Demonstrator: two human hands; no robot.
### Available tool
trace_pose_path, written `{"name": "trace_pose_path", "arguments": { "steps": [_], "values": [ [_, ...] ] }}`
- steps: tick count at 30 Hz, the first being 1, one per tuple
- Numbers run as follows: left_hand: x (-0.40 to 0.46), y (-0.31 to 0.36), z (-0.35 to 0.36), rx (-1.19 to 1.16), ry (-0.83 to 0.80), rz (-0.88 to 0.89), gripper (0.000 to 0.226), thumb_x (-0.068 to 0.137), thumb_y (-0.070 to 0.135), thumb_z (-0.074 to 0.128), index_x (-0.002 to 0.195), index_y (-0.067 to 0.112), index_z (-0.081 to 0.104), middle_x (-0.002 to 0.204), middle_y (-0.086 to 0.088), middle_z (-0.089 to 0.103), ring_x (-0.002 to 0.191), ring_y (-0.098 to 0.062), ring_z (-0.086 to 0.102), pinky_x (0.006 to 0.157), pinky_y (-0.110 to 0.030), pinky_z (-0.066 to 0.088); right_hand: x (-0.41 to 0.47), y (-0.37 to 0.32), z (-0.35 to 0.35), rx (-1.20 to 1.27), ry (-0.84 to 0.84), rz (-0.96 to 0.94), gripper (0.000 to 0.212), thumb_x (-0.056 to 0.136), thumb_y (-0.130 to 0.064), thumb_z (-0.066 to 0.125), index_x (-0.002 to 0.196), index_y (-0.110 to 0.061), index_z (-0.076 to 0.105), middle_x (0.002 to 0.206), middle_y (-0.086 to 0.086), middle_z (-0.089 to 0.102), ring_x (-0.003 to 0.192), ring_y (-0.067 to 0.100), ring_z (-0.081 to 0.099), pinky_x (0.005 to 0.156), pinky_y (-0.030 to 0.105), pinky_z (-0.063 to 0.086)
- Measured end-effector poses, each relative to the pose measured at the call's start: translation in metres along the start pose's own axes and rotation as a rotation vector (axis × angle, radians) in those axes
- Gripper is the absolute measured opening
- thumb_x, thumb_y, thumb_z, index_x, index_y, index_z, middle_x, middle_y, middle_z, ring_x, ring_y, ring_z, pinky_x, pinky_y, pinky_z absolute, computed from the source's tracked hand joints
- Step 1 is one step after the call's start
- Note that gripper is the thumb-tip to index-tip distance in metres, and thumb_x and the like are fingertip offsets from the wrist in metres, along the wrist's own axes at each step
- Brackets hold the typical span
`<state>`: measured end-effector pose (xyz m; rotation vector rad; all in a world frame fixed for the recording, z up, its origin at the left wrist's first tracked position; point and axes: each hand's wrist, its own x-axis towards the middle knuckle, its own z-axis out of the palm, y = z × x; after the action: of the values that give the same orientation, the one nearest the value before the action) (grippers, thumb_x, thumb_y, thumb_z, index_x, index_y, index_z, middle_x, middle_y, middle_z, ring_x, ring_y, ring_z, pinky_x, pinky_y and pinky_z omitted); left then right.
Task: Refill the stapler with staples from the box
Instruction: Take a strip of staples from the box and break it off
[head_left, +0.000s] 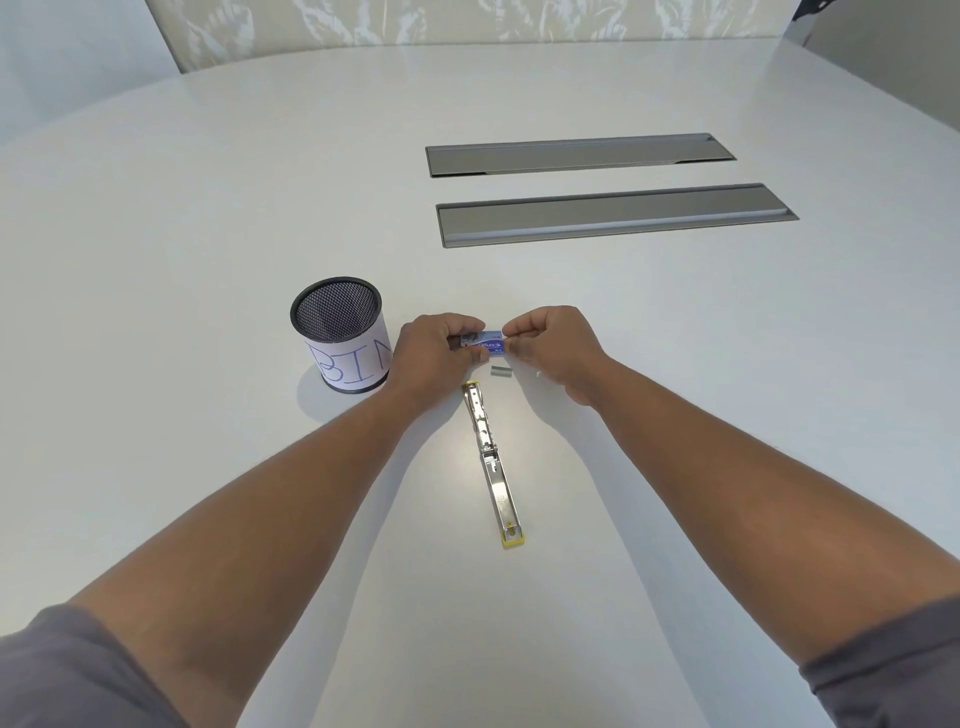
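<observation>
A small blue staple box (487, 343) is held just above the white table (208, 218) between both hands. My left hand (434, 349) grips its left end with thumb and fingers. My right hand (550, 343) pinches its right end. A short grey strip of staples (502, 371) lies on the table just below the box. The stapler (492, 460), silver with yellow ends, lies flat and fully unfolded, running from below my left hand toward me.
A black mesh cup (340, 340) with a paper label reading "BIN" stands left of my left hand. Two long grey recessed panels (613, 213) sit in the table farther back on the right. A tiny white speck (538, 373) lies by my right hand.
</observation>
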<state>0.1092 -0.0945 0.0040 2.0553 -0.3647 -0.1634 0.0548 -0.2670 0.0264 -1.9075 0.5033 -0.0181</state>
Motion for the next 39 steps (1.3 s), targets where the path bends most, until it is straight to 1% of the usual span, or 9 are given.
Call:
{"name": "trace_pose_path", "arguments": {
  "steps": [6,12,16,21,25,29,31,35,39],
  "values": [
    [-0.001,0.004,-0.002,0.000,-0.009,-0.013,0.039,0.075,0.013,0.087,0.112,0.017,0.077,0.097,0.003,0.077,0.096,-0.018,0.073,0.093,-0.034,0.058,0.001,0.002,0.001,-0.003,0.004,-0.007,0.009,0.084,-0.012,0.076,0.089,-0.020,0.075,0.082,0.002,0.075,0.065,0.013,0.066,0.056,0.023,0.046],
    [-0.006,0.003,0.000,-0.024,0.010,-0.021,0.037,0.077,0.012,0.085,0.112,0.017,0.075,0.095,0.006,0.075,0.085,-0.011,0.072,0.074,-0.014,0.055,-0.002,0.006,-0.001,0.007,0.015,-0.050,0.011,0.085,-0.013,0.076,0.092,-0.022,0.075,0.086,0.001,0.074,0.071,0.011,0.065,0.060,0.022,0.046],
    [-0.010,0.004,-0.002,-0.041,0.013,0.004,0.047,0.078,0.011,0.084,0.122,0.016,0.071,0.126,0.000,0.069,0.111,-0.014,0.066,0.098,-0.030,0.053,-0.009,0.014,-0.004,0.026,0.032,-0.104,0.011,0.087,-0.013,0.074,0.091,-0.023,0.073,0.086,0.000,0.070,0.071,0.010,0.061,0.059,0.021,0.045],
    [-0.024,0.005,-0.004,-0.031,0.069,0.024,0.036,0.086,0.012,0.076,0.122,0.014,0.071,0.121,-0.005,0.067,0.105,-0.013,0.064,0.100,-0.037,0.053,-0.022,0.022,-0.002,0.046,-0.022,-0.177,0.014,0.080,-0.013,0.081,0.090,-0.019,0.073,0.081,-0.002,0.070,0.069,0.010,0.061,0.060,0.028,0.052],
    [-0.040,0.002,-0.005,0.003,0.109,0.077,0.030,0.089,0.010,0.072,0.118,0.016,0.073,0.110,-0.017,0.067,0.077,0.002,0.052,0.079,-0.009,0.044,-0.034,0.028,0.005,-0.075,0.029,-0.260,0.016,0.076,-0.020,0.084,0.086,-0.024,0.072,0.067,-0.020,0.060,0.061,0.000,0.051,0.062,0.017,0.044],
    [-0.059,0.000,-0.007,0.008,0.114,0.081,0.030,0.089,0.009,0.071,0.118,0.016,0.072,0.105,0.000,0.069,0.079,-0.001,0.057,0.078,-0.005,0.043,-0.043,0.030,0.010,-0.161,0.073,-0.330,0.009,0.079,-0.020,0.079,0.083,-0.024,0.072,0.057,-0.031,0.055,0.056,-0.003,0.047,0.059,0.016,0.036],
    [-0.067,-0.002,-0.007,0.005,0.116,0.080,0.029,0.089,0.010,0.071,0.117,0.016,0.072,0.102,0.000,0.069,0.084,-0.006,0.060,0.080,-0.011,0.046,-0.049,0.031,0.011,-0.154,0.081,-0.326,0.009,0.080,-0.021,0.079,0.082,-0.024,0.071,0.059,-0.033,0.057,0.057,-0.003,0.049,0.059,0.015,0.037],
    [-0.084,-0.003,-0.007,-0.078,0.113,0.035,0.024,0.090,0.014,0.073,0.113,0.019,0.074,0.096,0.003,0.071,0.088,-0.012,0.065,0.081,-0.018,0.048,-0.061,0.030,0.012,0.026,0.074,-0.264,0.010,0.080,-0.021,0.080,0.081,-0.024,0.071,0.064,-0.020,0.064,0.059,0.003,0.055,0.061,0.022,0.045],
    [-0.100,0.003,-0.007,-0.309,0.068,-0.022,0.021,0.091,0.009,0.072,0.111,0.017,0.074,0.100,0.000,0.077,0.096,-0.015,0.072,0.081,-0.021,0.056,-0.075,0.027,0.015,0.312,0.023,-0.244,0.011,0.083,-0.007,0.079,0.090,-0.007,0.071,0.074,0.000,0.069,0.063,0.010,0.061,0.060,0.022,0.050]
  ]
}}
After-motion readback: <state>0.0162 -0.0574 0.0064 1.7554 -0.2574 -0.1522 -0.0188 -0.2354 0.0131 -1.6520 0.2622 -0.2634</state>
